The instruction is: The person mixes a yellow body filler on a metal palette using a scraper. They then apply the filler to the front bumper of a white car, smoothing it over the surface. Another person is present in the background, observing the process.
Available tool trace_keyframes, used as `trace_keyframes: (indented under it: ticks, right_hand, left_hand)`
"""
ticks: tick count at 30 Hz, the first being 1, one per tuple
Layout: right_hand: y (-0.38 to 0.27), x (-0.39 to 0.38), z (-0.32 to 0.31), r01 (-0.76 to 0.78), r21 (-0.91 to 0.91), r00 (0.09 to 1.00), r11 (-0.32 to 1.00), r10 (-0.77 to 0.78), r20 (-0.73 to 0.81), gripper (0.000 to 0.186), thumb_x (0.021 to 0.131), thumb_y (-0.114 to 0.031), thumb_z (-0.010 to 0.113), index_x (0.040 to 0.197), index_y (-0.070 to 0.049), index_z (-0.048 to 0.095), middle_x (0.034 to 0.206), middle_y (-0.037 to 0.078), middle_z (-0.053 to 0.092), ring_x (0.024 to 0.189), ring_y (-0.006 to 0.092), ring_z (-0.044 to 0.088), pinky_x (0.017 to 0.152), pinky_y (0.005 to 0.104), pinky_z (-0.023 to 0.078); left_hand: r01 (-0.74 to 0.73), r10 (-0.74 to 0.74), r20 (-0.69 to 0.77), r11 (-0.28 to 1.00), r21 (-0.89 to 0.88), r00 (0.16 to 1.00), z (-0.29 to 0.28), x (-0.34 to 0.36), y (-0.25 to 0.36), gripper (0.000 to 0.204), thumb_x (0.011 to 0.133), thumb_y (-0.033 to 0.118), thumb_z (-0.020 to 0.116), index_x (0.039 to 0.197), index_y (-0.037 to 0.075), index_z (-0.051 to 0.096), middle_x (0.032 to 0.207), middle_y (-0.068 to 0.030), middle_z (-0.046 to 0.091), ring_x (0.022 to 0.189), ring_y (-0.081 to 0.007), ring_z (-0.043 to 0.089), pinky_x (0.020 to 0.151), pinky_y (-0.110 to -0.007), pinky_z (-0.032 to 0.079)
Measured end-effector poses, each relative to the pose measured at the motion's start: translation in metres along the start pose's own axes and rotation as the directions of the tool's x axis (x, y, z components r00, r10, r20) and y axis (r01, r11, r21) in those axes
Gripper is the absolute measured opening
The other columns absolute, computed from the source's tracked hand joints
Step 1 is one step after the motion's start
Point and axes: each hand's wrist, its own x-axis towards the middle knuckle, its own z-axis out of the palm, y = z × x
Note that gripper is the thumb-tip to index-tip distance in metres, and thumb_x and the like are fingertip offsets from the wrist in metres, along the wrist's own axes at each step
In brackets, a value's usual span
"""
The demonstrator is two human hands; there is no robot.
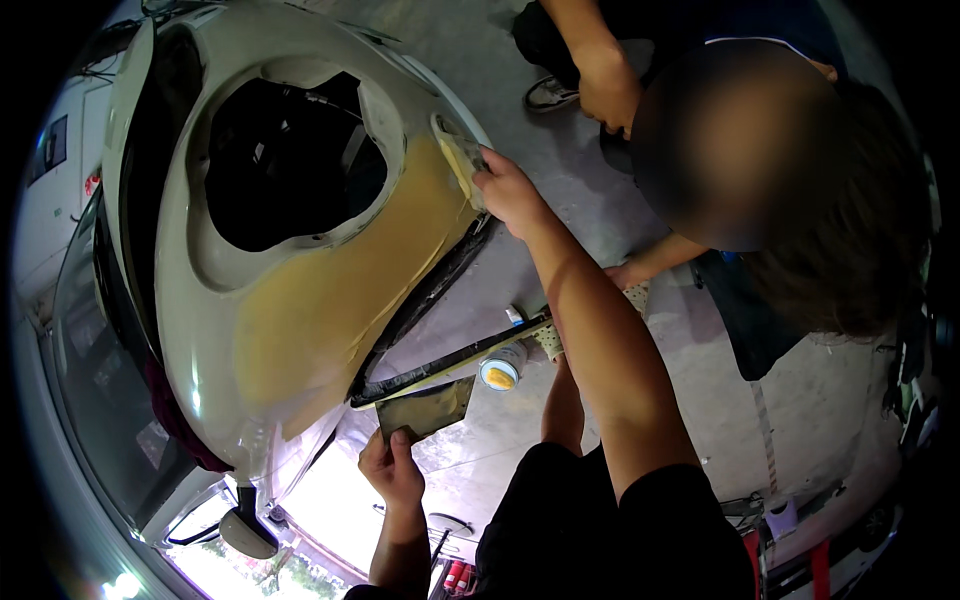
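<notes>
My right hand [510, 192] is closed on a flat putty spreader [458, 163] with pale yellow filler along it. The spreader lies at the outer edge of a light grey car body panel [195, 270]. A broad yellow-tan coat of filler [320, 310] covers the panel between its large round opening and the dark-edged rim. Lower down, my left hand [393, 468] pinches a dark, thin rectangular plate [428, 408] between thumb and fingers. Smears of filler show on the plate's face, and it hangs just beyond the panel's lower corner.
An open can [502, 368] with yellow paste stands on the concrete floor [640, 420] by my feet. To the right another person [590, 70] crouches close to my right arm. A car mirror [247, 530] juts out at lower left.
</notes>
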Motion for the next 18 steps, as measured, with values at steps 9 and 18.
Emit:
trace_keyframes:
  ticks: [9,18]
  right_hand:
    - [-0.007,0.043,0.021,-0.06,-0.237,0.997,0.97,0.045,-0.067,0.054,0.092,-0.006,0.04,0.145,-0.002,0.039,0.133,0.021,0.055,0.12,0.0282,0.053,0.101,0.0328,0.04]
    - [-0.022,0.05,0.034,-0.12,-0.256,0.989,0.959,0.093,-0.115,0.054,0.091,-0.008,0.041,0.145,-0.008,0.042,0.135,0.02,0.054,0.122,0.0269,0.052,0.101,0.0324,0.04]
  left_hand:
    - [0.011,-0.011,0.013,1.0,-0.006,1.0,-0.006,0.017,-0.008,0.024,0.097,0.014,0.056,0.094,-0.008,0.064,0.077,-0.0027,0.063,0.071,-0.0081,0.053,0.065,-0.022,0.042]
    - [-0.01,0.011,0.025,0.999,-0.039,1.0,-0.012,0.033,-0.007,0.022,0.096,0.013,0.057,0.097,-0.008,0.065,0.078,-0.0029,0.063,0.072,-0.0079,0.052,0.065,-0.022,0.041]
